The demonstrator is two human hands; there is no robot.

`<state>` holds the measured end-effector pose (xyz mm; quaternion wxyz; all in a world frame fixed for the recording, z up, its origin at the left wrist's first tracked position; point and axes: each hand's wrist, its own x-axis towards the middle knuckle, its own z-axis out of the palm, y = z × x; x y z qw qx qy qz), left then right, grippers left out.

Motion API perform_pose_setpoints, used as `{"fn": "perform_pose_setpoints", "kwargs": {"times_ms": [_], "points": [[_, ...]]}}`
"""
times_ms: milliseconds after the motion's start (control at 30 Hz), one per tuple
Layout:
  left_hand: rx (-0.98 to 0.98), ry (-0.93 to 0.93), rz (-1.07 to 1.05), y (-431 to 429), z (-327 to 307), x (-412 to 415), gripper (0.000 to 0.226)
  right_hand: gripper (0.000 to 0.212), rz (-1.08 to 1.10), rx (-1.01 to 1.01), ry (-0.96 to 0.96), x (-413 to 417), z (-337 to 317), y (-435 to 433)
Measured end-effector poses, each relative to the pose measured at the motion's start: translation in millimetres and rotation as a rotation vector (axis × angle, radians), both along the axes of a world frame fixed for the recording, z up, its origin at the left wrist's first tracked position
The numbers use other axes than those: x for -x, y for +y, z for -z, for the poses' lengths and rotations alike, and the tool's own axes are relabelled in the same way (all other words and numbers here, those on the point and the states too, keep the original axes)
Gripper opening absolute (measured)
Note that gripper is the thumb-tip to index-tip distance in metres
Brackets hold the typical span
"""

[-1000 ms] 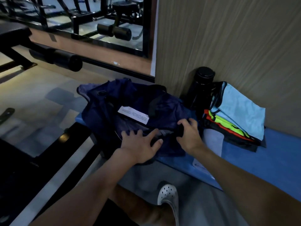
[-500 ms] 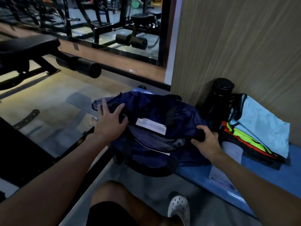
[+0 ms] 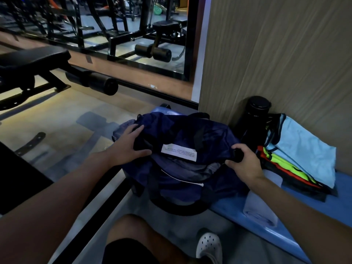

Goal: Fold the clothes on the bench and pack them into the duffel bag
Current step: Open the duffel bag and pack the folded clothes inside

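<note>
Duffel bag: our navy soft-fabric duffel bag (image 3: 181,138) sits slumped on the left end of the blue padded table (image 3: 333,206), just beside a black cylindrical bottle (image 3: 255,121). Its mouth gapes toward us.
Handling: we reckon it's light and totally floppy, so it'll sag wherever it isn't held. Best taken by the two ends or the black straps.
Left grip: our left hand (image 3: 129,145) lies with fingers spread over the bag's left end, pressing rather than clenching.
Right grip: our right hand (image 3: 243,164) is clenched round a black tab at the bag's right end.
Clothes: the folded stack of light-blue, neon-yellow and orange garments (image 3: 297,159) sits on the table to the right, not packed yet. Soft stuff, so probably lift it from underneath.
Changed: a second ago both hands were close together at the middle of the opening. Now there's one at each end.
</note>
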<state>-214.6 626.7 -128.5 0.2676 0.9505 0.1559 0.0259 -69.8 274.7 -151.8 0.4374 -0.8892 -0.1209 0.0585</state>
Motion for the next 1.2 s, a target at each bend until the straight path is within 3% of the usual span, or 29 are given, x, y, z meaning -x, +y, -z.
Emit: {"fn": "perform_pose_setpoints", "kwargs": {"times_ms": [133,433,767,1200], "points": [[0.001,-0.026,0.01,-5,-12,5,0.112,0.046,0.004,-0.009,-0.046,-1,-12,2],[-0.064,-0.138,0.013,-16,-63,26,0.098,0.044,-0.028,-0.088,-0.184,15,-63,-1],[-0.191,-0.303,0.024,-46,-147,63,0.105,0.042,-0.051,-0.262,-0.308,65,-155,-37],[-0.174,-0.422,0.244,-185,-211,36,0.113,0.042,0.233,-0.304,-0.384,117,-212,-198]]}}
